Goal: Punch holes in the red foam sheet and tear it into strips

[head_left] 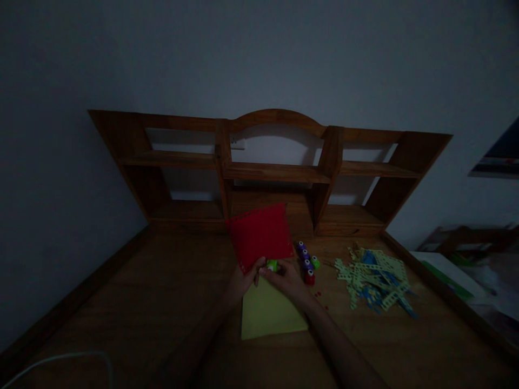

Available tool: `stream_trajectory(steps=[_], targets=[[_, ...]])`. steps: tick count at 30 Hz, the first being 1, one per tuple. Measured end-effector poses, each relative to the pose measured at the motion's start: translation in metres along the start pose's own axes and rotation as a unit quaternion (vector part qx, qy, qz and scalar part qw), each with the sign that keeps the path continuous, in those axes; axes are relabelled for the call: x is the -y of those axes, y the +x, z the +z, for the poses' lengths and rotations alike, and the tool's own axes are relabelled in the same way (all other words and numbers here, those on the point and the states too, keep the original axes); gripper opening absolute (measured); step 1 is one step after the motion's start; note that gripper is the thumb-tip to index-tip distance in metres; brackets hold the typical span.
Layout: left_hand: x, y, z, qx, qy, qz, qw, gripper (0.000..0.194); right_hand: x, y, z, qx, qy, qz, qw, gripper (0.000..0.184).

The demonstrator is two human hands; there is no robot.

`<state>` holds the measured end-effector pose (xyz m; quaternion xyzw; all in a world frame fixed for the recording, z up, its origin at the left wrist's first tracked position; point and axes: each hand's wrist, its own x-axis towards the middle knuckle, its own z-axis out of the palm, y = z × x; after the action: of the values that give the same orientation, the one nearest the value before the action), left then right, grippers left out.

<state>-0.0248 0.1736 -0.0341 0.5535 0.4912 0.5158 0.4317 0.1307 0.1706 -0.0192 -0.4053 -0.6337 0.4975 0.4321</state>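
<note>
Both hands meet over the desk around a small green toy piece [272,265] with a pale patch, partly hidden by fingers. My left hand [243,282] is closed, its thumb and fingers pinching at the piece's left side. From the other side, my right hand [288,279] also has its fingers closed on it. Just beyond them is a red square sheet [259,235] with small holes along its edges; its lower left corner touches my left hand. Whether the left hand also grips the sheet I cannot tell. Below the hands lies a yellow sheet [271,314] on the desk.
Right of my hands sit several purple toy pieces with eyes [305,255], a green one [315,262] and a red one [310,277]. Small red bits [318,294] lie nearby. Farther right is a pile of pale green and blue plastic parts [375,278]. A wooden shelf [278,172] stands behind.
</note>
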Motion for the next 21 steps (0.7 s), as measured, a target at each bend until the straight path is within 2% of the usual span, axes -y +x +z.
stream_trajectory(steps=[7, 21], targets=[[0.0029, 0.0008, -0.0012, 0.022, 0.015, 0.02, 0.999, 0.046, 0.0016, 0.0005, -0.0007, -0.032, -0.005, 0.016, 0.999, 0.039], [0.0047, 0.0011, -0.0012, 0.027, 0.003, 0.021, 0.999, 0.041, -0.0066, 0.0032, -0.0015, -0.012, 0.082, 0.054, 0.995, 0.042]])
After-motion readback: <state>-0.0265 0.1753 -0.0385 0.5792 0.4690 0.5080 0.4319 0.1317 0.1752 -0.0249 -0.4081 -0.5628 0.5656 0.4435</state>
